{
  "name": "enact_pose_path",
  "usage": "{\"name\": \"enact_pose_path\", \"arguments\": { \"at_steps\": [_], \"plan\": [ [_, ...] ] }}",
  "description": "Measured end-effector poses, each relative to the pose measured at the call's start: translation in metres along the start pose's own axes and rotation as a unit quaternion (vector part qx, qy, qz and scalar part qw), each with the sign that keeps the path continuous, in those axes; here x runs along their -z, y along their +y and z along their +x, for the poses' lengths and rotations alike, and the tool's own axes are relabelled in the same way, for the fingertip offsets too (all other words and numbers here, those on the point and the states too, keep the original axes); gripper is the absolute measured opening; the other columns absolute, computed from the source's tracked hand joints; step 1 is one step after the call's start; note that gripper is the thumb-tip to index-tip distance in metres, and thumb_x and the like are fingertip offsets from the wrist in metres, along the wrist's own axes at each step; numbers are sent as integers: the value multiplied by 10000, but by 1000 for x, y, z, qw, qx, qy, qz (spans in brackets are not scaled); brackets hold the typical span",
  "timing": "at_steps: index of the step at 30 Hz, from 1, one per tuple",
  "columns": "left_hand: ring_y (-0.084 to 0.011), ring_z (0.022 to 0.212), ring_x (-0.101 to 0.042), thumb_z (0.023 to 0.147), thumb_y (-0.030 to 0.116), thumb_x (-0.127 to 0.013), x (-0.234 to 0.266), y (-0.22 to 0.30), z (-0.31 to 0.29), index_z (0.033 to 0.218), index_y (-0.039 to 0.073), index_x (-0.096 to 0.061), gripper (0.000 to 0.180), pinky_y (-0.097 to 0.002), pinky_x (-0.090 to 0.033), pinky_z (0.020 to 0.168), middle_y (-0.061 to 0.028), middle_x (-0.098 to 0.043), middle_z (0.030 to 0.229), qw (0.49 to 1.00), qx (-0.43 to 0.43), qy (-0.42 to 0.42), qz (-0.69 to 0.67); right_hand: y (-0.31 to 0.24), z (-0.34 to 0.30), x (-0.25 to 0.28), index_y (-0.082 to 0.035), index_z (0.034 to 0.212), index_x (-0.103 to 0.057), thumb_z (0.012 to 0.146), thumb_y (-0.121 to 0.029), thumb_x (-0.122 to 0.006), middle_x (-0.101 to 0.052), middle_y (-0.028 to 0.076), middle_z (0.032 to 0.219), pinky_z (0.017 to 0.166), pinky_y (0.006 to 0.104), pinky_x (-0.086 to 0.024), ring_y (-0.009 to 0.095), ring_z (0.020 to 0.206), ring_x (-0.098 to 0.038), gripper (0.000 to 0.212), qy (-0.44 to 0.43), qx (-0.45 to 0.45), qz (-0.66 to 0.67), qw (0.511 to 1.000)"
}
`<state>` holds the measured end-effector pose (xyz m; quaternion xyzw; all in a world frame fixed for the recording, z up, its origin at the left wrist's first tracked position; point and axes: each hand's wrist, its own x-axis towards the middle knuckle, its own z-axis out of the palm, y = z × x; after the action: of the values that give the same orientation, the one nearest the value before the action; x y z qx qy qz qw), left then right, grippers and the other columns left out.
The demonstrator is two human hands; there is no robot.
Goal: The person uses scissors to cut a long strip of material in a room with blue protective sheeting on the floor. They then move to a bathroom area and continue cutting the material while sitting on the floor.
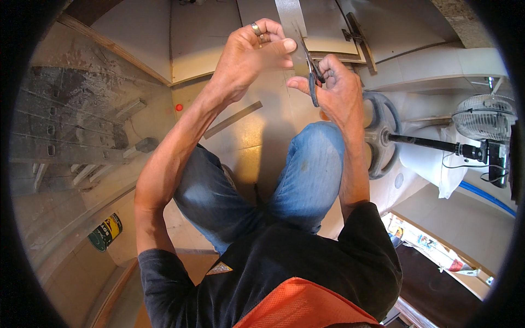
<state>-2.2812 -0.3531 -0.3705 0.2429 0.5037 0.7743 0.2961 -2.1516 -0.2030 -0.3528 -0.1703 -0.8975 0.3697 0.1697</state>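
Observation:
A flat greyish strip (290, 15) comes down from the top edge in front of me. My left hand (257, 54), with a ring on one finger, pinches the strip's left side between thumb and fingers. Dark-handled scissors (313, 87) are in my right hand (340, 90), with fingers in the handle loops. Their blades point upward and lie across the strip, close to my left thumb. Whether the blades have cut into the strip, I cannot tell. My knees in blue jeans (317, 156) are bent below my hands.
A narrow strip piece (234, 118) and a red cap (179, 107) lie on the floor. At right stand a fan (484, 117) and its round base (381, 135). Pale panels (205, 38) are ahead. A dusty ladder-like frame (71, 120) and a can (106, 232) are at left.

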Motion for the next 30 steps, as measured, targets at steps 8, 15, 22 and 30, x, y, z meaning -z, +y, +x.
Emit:
{"name": "enact_pose_path", "arguments": {
  "at_steps": [8, 15, 22, 30],
  "plan": [
    [-82, 797, -635, 940, 137, -708, 2, 3, 0, 952, 91, -635, 88, -256, -602, 759, 14, -644, 844, 1000, 11, -21, 6, 5, 0, -1, -63, 726, -540, 698, -380, -920, -498, -24, 570, 478, 262, -360, 63, 522, -429, 496, -45, -10, 74, 996],
    [-87, 806, -640, 934, 124, -712, 7, 10, 2, 963, 80, -633, 95, -250, -606, 757, 13, -640, 853, 1000, 11, -17, 18, 21, 11, -2, -74, 1014, -609, 782, -230, -870, -583, -49, 790, 554, 201, -369, 37, 659, -501, 383, -29, -6, 359, 933],
    [-93, 809, -638, 925, 106, -719, 1, 3, 1, 984, 73, -640, 104, -263, -606, 764, 8, -636, 866, 998, 29, -30, 48, 18, 21, -6, -52, 1155, -559, 842, 18, -746, -614, 176, 1216, 959, 352, -497, 213, 1032, -653, 371, 27, 60, 464, 883],
    [-100, 810, -637, 926, 111, -720, -6, 1, 0, 992, 52, -640, 119, -265, -594, 754, 3, -630, 871, 997, 32, -67, 26, 17, 25, -13, -66, 1153, -509, 809, -33, -799, -627, 91, 1137, 781, 260, -517, 156, 959, -661, 451, 35, 60, 470, 880]
  ]
}}
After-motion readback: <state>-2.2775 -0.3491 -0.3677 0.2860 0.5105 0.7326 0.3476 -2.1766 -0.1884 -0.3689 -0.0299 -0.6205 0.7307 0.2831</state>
